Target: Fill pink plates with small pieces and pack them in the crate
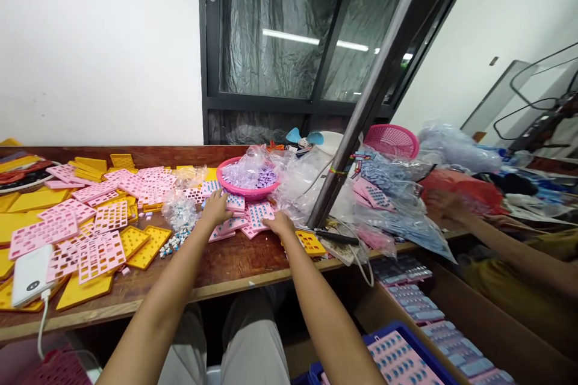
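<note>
My left hand (215, 209) is at the left end of a pink panel with pale blue pieces (235, 203), fingers closed about its edge. My right hand (280, 225) pinches the right edge of another pink panel dotted with blue pieces (261, 214), which lies on the table. More pink panels (222, 234) lie beneath and between the hands, partly covered. Just behind them stands a pink basket (250, 194) of small purple and white pieces, with clear plastic on top. Left of my left forearm, small blue and white pieces (180, 225) spill from a clear bag.
Pink grid panels (102, 216) and yellow plates (149, 246) cover the table's left side, beside a white power bank (32, 275). A slanted metal post (347, 150) stands to the right. Below are a blue crate (377, 343) and a carton of panels (433, 319). A co-worker's arm (506, 240) reaches in at right.
</note>
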A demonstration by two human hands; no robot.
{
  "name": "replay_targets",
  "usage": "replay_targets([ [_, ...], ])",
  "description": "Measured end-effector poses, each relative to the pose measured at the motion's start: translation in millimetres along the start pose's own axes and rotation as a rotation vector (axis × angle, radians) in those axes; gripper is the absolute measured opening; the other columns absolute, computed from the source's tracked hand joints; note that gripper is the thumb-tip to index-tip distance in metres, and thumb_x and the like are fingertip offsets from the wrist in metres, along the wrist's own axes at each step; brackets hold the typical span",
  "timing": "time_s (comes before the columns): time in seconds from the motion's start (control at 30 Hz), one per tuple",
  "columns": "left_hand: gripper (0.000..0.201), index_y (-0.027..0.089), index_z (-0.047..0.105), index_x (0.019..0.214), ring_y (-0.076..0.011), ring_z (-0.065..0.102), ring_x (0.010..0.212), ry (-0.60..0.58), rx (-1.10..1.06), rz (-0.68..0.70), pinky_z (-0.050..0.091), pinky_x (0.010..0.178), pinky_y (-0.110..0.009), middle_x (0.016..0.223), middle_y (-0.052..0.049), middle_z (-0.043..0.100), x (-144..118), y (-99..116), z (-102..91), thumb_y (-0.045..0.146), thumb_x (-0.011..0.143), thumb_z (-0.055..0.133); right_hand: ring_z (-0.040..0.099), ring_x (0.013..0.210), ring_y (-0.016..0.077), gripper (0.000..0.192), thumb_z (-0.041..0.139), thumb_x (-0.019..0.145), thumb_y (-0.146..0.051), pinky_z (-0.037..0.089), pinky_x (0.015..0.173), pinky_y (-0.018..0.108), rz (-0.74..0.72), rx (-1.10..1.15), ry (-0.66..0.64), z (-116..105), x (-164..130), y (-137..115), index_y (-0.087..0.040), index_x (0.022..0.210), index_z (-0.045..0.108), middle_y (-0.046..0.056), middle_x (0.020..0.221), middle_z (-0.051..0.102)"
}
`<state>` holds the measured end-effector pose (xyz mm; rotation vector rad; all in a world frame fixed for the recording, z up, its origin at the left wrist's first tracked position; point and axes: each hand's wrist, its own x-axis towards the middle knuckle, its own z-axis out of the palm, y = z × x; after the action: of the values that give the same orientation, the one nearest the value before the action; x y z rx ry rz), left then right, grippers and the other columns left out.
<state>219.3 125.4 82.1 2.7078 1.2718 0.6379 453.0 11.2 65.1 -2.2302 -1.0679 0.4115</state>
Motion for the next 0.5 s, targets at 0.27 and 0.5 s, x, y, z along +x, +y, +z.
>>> replay_targets([
  [0.27,0.039,0.023,0.062,0.119,-0.0314,0.049,0.123,0.007,0.039,0.027,0.041,0.101,-0.045,0.125,-0.011,0.061,-8,1,4.3,0.04,0.083,0.068,0.065,0.055,0.0159,0.039,0.068,0.082,-0.044,0.05,0.051,0.025,-0.047,0.746,-0.067,-8,-75,34,-0.019,0.11,0.057,0.004,0.078,0.072],
  [0.5,0.029,0.022,0.062,0.115,-0.0314,0.056,0.106,0.304,0.029,0.144,0.043,0.093,-0.044,0.113,-0.011,0.065,-96,59,-11.0,0.032,0.087,0.061,0.075,0.072,0.0229,0.05,0.08,0.075,-0.037,0.058,0.066,0.035,0.117,1.368,-0.312,40,-182,49,-0.021,0.109,0.047,0.007,0.092,0.075],
])
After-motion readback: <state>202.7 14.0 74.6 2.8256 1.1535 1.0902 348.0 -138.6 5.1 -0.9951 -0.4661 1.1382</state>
